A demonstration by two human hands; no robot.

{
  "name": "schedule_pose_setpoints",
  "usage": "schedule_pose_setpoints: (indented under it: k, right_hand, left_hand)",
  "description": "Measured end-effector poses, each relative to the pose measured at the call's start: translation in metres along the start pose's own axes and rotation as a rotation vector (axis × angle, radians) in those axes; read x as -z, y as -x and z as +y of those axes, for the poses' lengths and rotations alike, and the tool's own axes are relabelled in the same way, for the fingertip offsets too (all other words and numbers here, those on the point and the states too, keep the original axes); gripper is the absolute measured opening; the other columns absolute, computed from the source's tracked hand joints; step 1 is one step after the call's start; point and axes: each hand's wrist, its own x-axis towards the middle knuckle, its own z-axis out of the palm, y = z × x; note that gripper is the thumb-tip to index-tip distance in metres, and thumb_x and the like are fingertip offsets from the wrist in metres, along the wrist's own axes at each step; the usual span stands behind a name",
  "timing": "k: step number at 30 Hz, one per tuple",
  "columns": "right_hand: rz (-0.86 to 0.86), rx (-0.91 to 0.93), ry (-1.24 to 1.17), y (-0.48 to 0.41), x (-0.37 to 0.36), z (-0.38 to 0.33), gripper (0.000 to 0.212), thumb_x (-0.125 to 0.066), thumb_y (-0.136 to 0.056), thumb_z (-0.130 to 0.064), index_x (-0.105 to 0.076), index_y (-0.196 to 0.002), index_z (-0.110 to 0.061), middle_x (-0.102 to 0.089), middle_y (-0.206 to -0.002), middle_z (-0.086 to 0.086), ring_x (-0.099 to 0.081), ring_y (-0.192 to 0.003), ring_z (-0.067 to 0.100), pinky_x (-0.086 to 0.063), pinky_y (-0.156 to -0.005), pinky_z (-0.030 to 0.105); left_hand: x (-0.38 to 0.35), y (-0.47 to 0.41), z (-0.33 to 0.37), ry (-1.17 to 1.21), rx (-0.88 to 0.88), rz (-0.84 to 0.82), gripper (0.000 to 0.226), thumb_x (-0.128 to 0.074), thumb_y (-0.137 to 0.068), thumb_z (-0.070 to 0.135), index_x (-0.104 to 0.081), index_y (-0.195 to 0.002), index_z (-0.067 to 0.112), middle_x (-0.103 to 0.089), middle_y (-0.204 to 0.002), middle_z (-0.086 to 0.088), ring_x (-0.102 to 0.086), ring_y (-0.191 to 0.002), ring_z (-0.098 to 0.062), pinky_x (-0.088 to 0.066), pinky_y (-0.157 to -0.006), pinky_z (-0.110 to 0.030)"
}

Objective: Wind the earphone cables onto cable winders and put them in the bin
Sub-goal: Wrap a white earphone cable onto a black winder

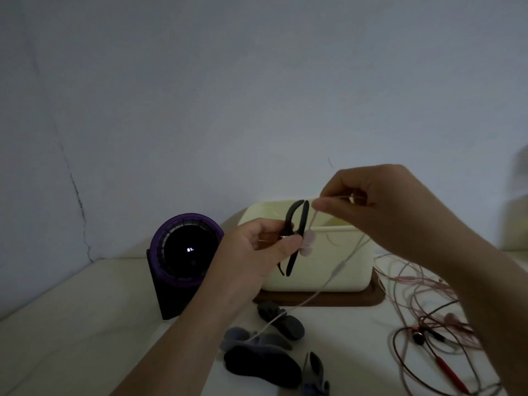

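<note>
Two hands were seen raised in front of one cream bin point(328, 261), which was set on one dark wooden tray point(368, 300). One black cable winder point(297, 218) was gripped upright at its middle by the left hand point(257, 250), thumb and fingers closed on it. One pale pink earphone cable point(338, 267) was pinched by the fingertips of the right hand point(371, 212), just beside the top of the winder. From there the cable was led down past the bin's front to the table point(85, 310). The hands were held close together but were not touching.

Two small pale pink pieces point(310, 242) were seen against the winder; what they were could not be told. Four spare winders were counted on the table below the hands: one dark grey point(288, 324), one grey-blue point(243, 337), one black point(263, 364) and one blue-grey point(314, 372). To the right, a tangle of cables point(423, 318) was spread on the table, with one red cable point(448, 370) in it and several pinkish ones whose number could not be told. One purple-rimmed round device point(185, 250) was stood to the left of the bin.
</note>
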Motion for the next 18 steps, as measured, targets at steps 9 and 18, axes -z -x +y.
schedule_pose_setpoints:
  k: [9,18]
  right_hand:
    - [0.13,-0.033,-0.218,-0.004,0.002,0.014,0.02,-0.065,-0.074,-0.043,-0.068,-0.069,-0.024,-0.053,-0.049,-0.017,-0.042,-0.044,0.002,-0.031,-0.045,0.008]
    - [-0.096,-0.206,-0.822,-0.001,-0.046,0.03,0.025,-0.07,-0.074,-0.047,-0.07,-0.071,-0.022,-0.043,-0.058,0.003,-0.031,-0.053,0.014,-0.03,-0.052,0.024]
  left_hand:
    - [0.0,0.007,0.013,0.032,-0.115,-0.132,0.032,-0.071,-0.06,0.033,-0.069,-0.089,0.022,-0.075,-0.085,0.009,-0.07,-0.082,-0.003,-0.051,-0.074,-0.014]
    - [0.006,0.006,0.027,0.466,-0.049,-0.185,0.026,-0.079,-0.057,0.016,-0.08,-0.082,0.021,-0.076,-0.092,-0.005,-0.072,-0.083,-0.014,-0.056,-0.071,-0.02]
